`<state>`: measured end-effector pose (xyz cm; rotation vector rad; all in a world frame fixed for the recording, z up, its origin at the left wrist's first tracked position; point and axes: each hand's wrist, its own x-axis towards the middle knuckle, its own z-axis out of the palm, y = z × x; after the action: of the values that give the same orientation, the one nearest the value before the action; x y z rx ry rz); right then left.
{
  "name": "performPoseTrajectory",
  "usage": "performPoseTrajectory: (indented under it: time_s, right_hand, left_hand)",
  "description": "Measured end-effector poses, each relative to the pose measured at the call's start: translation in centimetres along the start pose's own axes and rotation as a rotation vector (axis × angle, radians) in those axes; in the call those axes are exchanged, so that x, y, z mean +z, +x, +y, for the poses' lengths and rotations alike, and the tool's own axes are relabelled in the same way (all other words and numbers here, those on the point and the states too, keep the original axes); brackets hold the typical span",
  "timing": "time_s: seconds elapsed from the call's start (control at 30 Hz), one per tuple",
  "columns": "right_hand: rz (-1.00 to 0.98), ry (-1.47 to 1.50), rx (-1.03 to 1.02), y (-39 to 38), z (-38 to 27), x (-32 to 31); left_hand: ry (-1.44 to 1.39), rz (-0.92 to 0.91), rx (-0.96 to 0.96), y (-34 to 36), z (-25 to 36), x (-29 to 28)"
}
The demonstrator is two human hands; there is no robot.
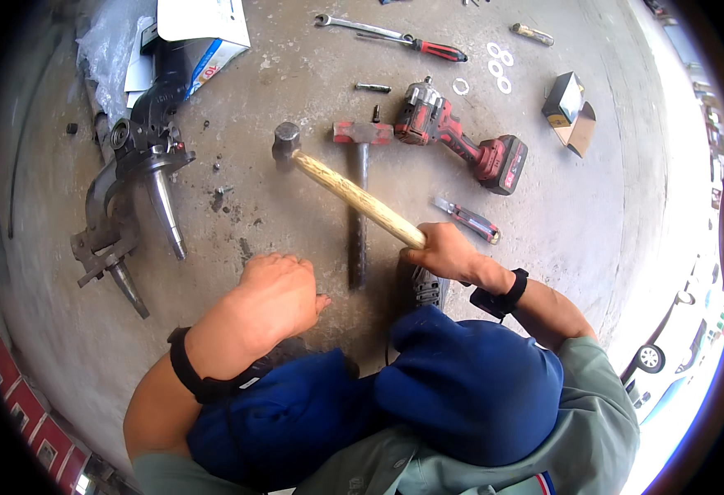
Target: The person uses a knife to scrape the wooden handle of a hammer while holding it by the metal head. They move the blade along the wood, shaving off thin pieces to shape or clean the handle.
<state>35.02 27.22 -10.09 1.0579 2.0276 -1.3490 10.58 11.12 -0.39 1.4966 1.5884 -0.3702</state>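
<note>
My right hand (448, 250) is closed round the end of a hammer's pale wooden handle. The hammer (354, 195) slants up to the left, and its dark, blunt metal head (285, 142) points away from me. Beneath its handle, a second hammer (359, 214) with a worn red head and dark metal shaft lies on the floor. My left hand (278, 287) is curled closed above my knee, back of the hand upward; anything inside it is hidden. To its left are two dark steering knuckles (160, 194) with bright tapered spindles, one fixed to a black strut (166, 87).
A red cordless impact wrench (461, 136) and a utility knife (467, 219) lie to the right. Farther off are a combination wrench (362, 29), a red-handled screwdriver (440, 51), several white rings (500, 62) and an opened small box (568, 107). Plastic wrap (106, 54) and a white carton (213, 33) stand far left.
</note>
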Motion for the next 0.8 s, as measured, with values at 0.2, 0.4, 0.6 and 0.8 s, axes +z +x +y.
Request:
performPoseTrajectory:
  time_s: [0.2, 0.4, 0.6, 0.8]
  right_hand:
    - [0.231, -0.16, -0.165, 2.5, -2.4, -0.3]
    - [0.219, -0.124, -0.208, 7.2, -3.2, 2.3]
    - [0.064, -0.091, -0.128, 6.9, -3.0, 2.2]
    - [0.229, -0.37, -0.133, 3.3, -1.8, -2.6]
  left_hand:
    - [0.106, 0.241, -0.116, -5.0, 1.7, -5.9]
    - [0.099, 0.301, -0.087, -11.3, 6.2, -6.3]
    - [-0.056, 0.28, -0.111, -13.4, 7.1, -4.0]
    - [0.237, 0.257, -0.15, -10.3, 4.8, -1.0]
